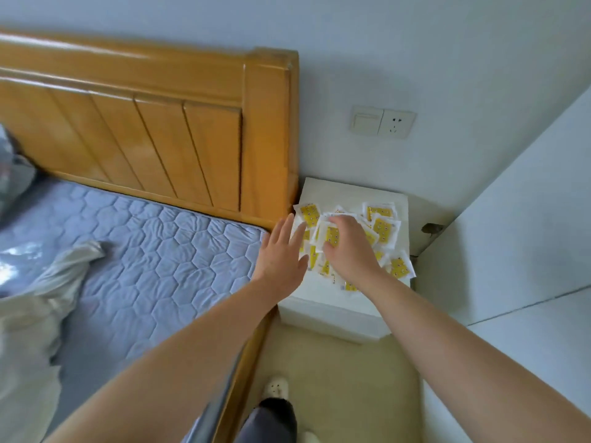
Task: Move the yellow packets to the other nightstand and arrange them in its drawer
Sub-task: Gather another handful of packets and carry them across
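Mid-frame, the right hand (348, 247) grabs yellow packets (332, 235) off the white nightstand (323, 302) to carry them away. The left hand (281, 251) hovers beside them, flat and holding nothing, likely ready to help.

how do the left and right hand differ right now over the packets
The left hand has straight, spread fingers; the right hand has fingers curled down. The left hand holds nothing, at the pile's left edge; the right hand grips yellow packets in the middle of the pile. Both reach over the white nightstand.
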